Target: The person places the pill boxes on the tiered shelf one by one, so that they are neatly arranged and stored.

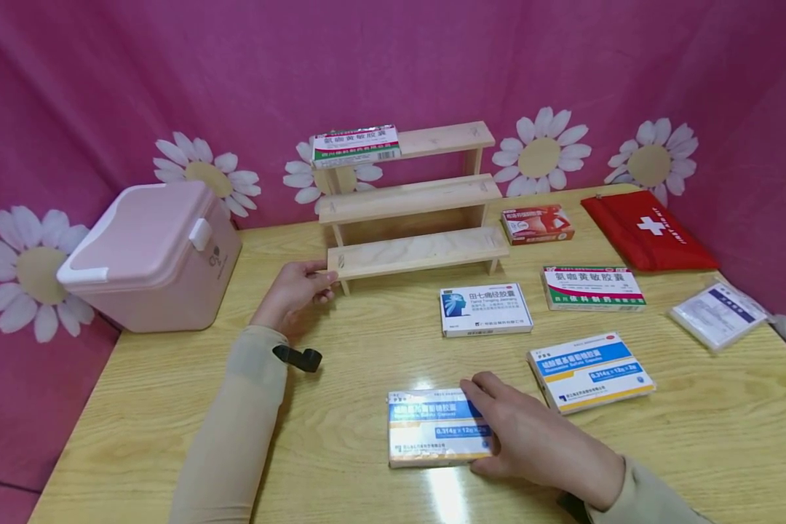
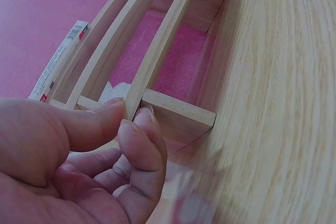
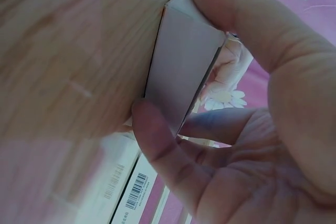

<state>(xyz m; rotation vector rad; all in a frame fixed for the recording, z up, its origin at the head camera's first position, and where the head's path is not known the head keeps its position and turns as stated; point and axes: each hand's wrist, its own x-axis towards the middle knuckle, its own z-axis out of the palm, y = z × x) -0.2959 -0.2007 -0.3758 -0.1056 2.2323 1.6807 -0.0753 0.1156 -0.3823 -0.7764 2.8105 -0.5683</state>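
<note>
My left hand (image 1: 298, 291) pinches the left end of the lowest step of a three-tier wooden shelf (image 1: 419, 251); in the left wrist view, thumb and fingertips meet on that board (image 2: 137, 85). At the front of the table, my right hand (image 1: 530, 437) grips the right end of a blue and white medicine box (image 1: 426, 429) lying flat. The right wrist view has the thumb and fingers on opposite sides of the box's white end (image 3: 181, 56). A green, white and red medicine box (image 1: 356, 145) sits at the left of the top step.
Right of the shelf lie a red box (image 1: 537, 224), a white box (image 1: 486, 309), a green-edged box (image 1: 592, 288), another blue and white box (image 1: 592, 371), a red first-aid pouch (image 1: 651, 229) and a plastic-wrapped packet (image 1: 718, 314). A pink lidded case (image 1: 153, 255) stands at left.
</note>
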